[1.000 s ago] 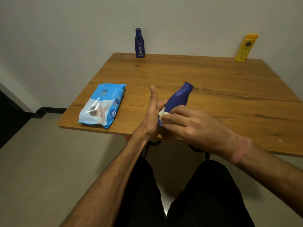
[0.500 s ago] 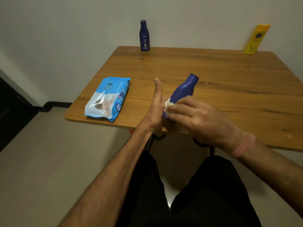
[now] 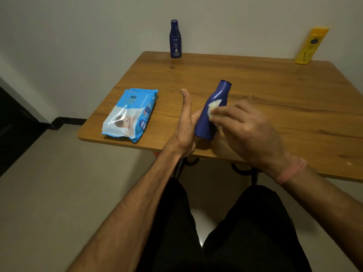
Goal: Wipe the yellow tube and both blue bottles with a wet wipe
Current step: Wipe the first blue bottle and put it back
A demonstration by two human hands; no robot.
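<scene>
Centre of frame: blue bottle point(image 3: 211, 112) held tilted above the tabletop point(image 3: 255, 85), neck pointing up and away, base toward the near edge. Left hand point(image 3: 185, 126) supports it from the left side; thumb sticks straight up, the fingers point(image 3: 196, 116) go behind the bottle and are mostly hidden, so cannot tell how far they wrap, but it looks like a cradling grip on the lower body.

Right hand point(image 3: 247, 130) comes in from the right of the frame, fingers curled and pinching a wet wipe point(image 3: 214, 107) flat against the bottle's mid-body. White wad of wipe shows just past the fingertips; more of it trails under the palm. Pink band point(image 3: 292, 171) on the right wrist.

Second blue bottle point(image 3: 175, 38) stands upright at the far edge of the tabletop, upper centre of frame, against the wall. Yellow tube point(image 3: 311, 46) stands cap down at the far right corner, upper right of frame, leaning on the wall. Both well apart from the hands.

Wipes pack point(image 3: 129, 114) lies flat near the left front corner of the tabletop, left of the left hand, not touching it. Light blue, baby picture on the front.

Lower frame: person's legs in dark trousers, pale floor below the tabletop edge.
</scene>
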